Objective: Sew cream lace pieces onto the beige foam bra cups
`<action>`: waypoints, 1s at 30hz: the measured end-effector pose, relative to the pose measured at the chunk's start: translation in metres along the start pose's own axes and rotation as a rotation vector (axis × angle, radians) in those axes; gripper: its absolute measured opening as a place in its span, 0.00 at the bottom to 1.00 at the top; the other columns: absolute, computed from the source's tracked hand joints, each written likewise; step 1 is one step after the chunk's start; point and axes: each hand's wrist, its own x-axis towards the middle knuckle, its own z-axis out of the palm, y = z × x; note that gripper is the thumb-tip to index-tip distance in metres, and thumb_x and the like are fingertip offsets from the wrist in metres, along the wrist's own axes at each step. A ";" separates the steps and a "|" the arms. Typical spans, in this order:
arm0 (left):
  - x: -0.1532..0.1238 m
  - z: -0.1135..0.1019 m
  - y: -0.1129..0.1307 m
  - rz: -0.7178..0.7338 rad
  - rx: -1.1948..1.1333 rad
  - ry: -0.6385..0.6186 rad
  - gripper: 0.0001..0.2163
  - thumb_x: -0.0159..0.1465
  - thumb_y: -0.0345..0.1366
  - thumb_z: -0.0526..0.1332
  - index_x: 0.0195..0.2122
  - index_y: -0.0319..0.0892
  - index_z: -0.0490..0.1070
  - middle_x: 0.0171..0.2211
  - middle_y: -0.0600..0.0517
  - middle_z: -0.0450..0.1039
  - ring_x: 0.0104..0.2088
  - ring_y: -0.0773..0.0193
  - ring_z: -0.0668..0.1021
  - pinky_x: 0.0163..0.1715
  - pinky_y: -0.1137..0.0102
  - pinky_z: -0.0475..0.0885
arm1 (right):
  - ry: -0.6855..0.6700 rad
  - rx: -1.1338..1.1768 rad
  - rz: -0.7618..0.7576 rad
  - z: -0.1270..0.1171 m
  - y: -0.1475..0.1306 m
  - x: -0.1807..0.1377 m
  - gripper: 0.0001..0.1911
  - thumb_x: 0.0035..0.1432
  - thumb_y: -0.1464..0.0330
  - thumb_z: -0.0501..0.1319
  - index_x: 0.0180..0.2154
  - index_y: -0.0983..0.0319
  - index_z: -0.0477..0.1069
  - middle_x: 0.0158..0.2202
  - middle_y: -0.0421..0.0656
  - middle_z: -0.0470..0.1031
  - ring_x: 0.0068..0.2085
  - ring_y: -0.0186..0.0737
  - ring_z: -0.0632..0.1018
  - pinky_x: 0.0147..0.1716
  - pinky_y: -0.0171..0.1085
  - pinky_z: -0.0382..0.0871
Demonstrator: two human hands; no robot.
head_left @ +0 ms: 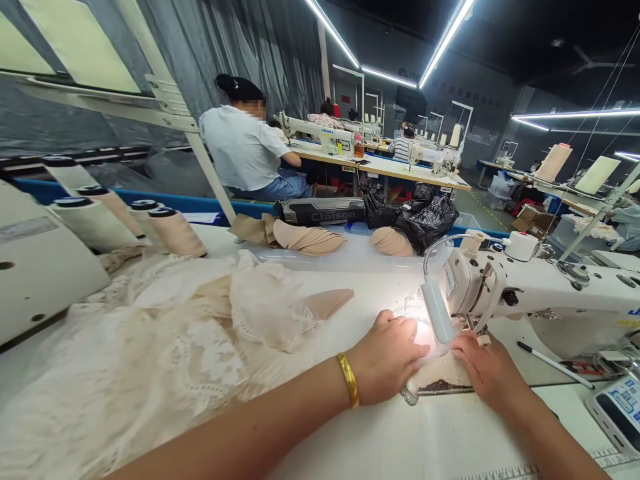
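Note:
A white sewing machine (530, 280) stands at the right, its needle area lit by a small lamp (437, 313). Pale lace fabric (413, 305) lies under that light, partly hidden by the lamp and my fingers. My left hand (393, 360), with a gold bangle at the wrist, has its bent fingers closed down on the lace just left of the needle area. On the other side, my right hand (487, 370) has its thumb and fingers pinched together at the fabric's edge, close to the presser foot. The needle itself is hidden.
A heap of cream lace (175, 347) covers the left of the table. Behind lie stacked beige cup pieces (310, 240) and a black plastic bag (427, 217). Thread cones (175, 230) stand far left. A pen (555, 363) and control panel (620, 407) are at right. A co-worker (243, 147) sits ahead.

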 end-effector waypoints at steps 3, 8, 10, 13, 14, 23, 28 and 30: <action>0.005 0.002 0.002 0.002 -0.036 0.063 0.14 0.71 0.35 0.54 0.30 0.42 0.75 0.37 0.46 0.74 0.40 0.52 0.73 0.41 0.58 0.58 | -0.111 0.128 -0.046 -0.003 -0.009 0.002 0.07 0.73 0.68 0.53 0.44 0.56 0.69 0.38 0.41 0.75 0.38 0.42 0.75 0.38 0.39 0.69; 0.008 -0.006 0.004 0.007 -0.170 0.006 0.16 0.74 0.36 0.51 0.29 0.41 0.72 0.38 0.50 0.77 0.40 0.56 0.75 0.43 0.60 0.59 | -0.149 0.025 -0.071 0.006 -0.017 0.007 0.11 0.72 0.68 0.54 0.34 0.58 0.67 0.34 0.41 0.72 0.38 0.43 0.72 0.38 0.40 0.68; 0.004 -0.012 0.000 0.051 -0.186 -0.054 0.16 0.73 0.46 0.55 0.34 0.43 0.74 0.41 0.50 0.77 0.40 0.56 0.75 0.42 0.61 0.59 | -0.133 0.011 -0.059 0.004 -0.014 0.007 0.14 0.73 0.70 0.50 0.32 0.58 0.65 0.33 0.41 0.71 0.35 0.42 0.72 0.34 0.38 0.68; -0.001 -0.019 -0.006 0.090 -0.195 -0.158 0.19 0.59 0.54 0.69 0.44 0.47 0.75 0.47 0.49 0.75 0.42 0.53 0.75 0.41 0.64 0.59 | -0.137 0.092 0.009 -0.010 -0.006 0.006 0.12 0.73 0.70 0.49 0.36 0.57 0.66 0.34 0.41 0.72 0.32 0.39 0.73 0.31 0.37 0.69; -0.002 -0.020 -0.007 0.090 -0.183 -0.191 0.20 0.56 0.51 0.72 0.45 0.48 0.75 0.48 0.50 0.74 0.43 0.52 0.75 0.41 0.64 0.58 | -0.149 0.113 0.028 -0.017 -0.004 0.006 0.12 0.73 0.71 0.48 0.36 0.57 0.66 0.35 0.42 0.72 0.32 0.39 0.73 0.31 0.37 0.70; 0.005 -0.001 -0.011 0.243 -0.060 -0.036 0.17 0.51 0.19 0.63 0.38 0.46 0.73 0.48 0.56 0.77 0.45 0.57 0.77 0.43 0.63 0.57 | -0.268 0.421 0.072 -0.031 0.006 0.005 0.16 0.73 0.65 0.54 0.34 0.56 0.76 0.44 0.43 0.80 0.44 0.45 0.79 0.44 0.41 0.75; 0.010 0.012 -0.021 0.278 -0.059 0.067 0.13 0.53 0.18 0.62 0.32 0.45 0.73 0.40 0.58 0.80 0.39 0.60 0.78 0.50 0.60 0.56 | -0.109 0.381 0.173 0.003 0.003 0.002 0.13 0.72 0.62 0.56 0.47 0.53 0.80 0.48 0.43 0.82 0.51 0.49 0.79 0.54 0.47 0.73; 0.012 0.014 -0.024 0.281 -0.049 0.088 0.13 0.52 0.17 0.61 0.31 0.45 0.74 0.40 0.58 0.81 0.40 0.59 0.79 0.52 0.58 0.55 | -0.100 0.234 0.161 0.012 0.004 -0.001 0.12 0.70 0.63 0.59 0.50 0.51 0.79 0.53 0.42 0.81 0.53 0.52 0.78 0.55 0.50 0.72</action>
